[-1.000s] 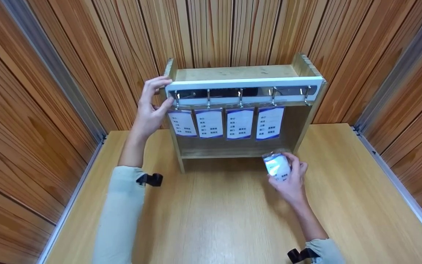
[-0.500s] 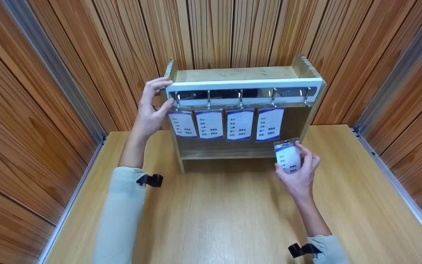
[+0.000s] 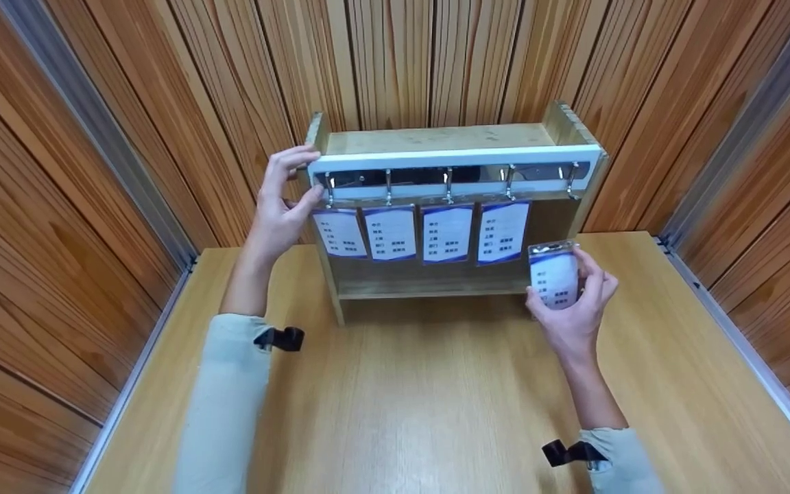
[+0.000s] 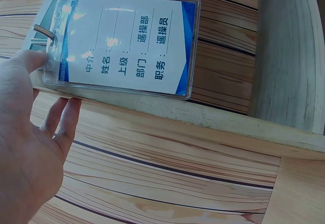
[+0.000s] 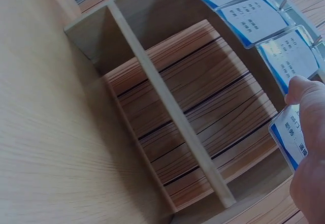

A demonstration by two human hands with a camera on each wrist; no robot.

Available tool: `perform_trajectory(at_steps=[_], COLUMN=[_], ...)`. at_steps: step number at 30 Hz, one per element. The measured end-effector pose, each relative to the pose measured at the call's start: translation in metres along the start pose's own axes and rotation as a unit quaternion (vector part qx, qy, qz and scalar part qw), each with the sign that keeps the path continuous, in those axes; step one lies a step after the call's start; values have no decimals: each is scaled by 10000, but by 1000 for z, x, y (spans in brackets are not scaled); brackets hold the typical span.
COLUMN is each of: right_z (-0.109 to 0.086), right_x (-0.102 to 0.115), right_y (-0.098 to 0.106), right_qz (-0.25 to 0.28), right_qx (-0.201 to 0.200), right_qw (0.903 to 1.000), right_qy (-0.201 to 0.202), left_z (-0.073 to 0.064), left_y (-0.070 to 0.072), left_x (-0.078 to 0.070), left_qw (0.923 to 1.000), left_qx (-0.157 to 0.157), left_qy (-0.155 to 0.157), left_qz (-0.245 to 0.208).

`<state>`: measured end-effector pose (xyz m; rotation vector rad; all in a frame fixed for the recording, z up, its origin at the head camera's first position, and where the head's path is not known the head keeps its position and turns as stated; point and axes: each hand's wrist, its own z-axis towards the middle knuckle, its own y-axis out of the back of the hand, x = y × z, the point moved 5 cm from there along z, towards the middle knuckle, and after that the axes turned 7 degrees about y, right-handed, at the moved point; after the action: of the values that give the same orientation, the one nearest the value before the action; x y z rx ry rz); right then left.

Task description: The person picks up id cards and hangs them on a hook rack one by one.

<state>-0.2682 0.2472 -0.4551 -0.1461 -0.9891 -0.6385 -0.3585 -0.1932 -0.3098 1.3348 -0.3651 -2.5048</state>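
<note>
In the head view my left hand (image 3: 283, 199) grips the upper left corner of a wooden shelf (image 3: 436, 139), thumb at the front and fingers at the side. A white rail with several metal hooks (image 3: 448, 184) runs across the shelf's front. Several clear-sleeved name badges hang in a row from it; the leftmost badge (image 4: 127, 46) is close to my left thumb. Lower right, my right hand (image 3: 577, 319) pinches another name badge (image 3: 554, 278) by its side edges, upright and apart from the rail. The rightmost hook (image 3: 572, 180) bears no badge.
The shelf stands on a wooden table (image 3: 395, 412) near the back wall (image 3: 395, 62), which is of wooden panels. A lower crossbar (image 5: 172, 107) spans the shelf's open frame. Metal edging (image 3: 745, 343) lines the table's right side.
My right hand has moved up and to the right with the badge, which now stands more upright. My left hand stays on the shelf corner.
</note>
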Motion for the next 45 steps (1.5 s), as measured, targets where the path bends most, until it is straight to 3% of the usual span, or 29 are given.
perform_trajectory(at_steps=[29,45], right_z=[42,53], right_x=[45,54], right_y=[10,8], right_qz=[532,698], right_qx=[-360,-442], right_qw=[9947,9924], right_qy=[804,908], left_z=[0,-1], left_y=[-1,0], left_x=[-1,0], left_qw=[10000,10000], left_qx=[36,29], left_qy=[28,89], left_qz=[-18,-32])
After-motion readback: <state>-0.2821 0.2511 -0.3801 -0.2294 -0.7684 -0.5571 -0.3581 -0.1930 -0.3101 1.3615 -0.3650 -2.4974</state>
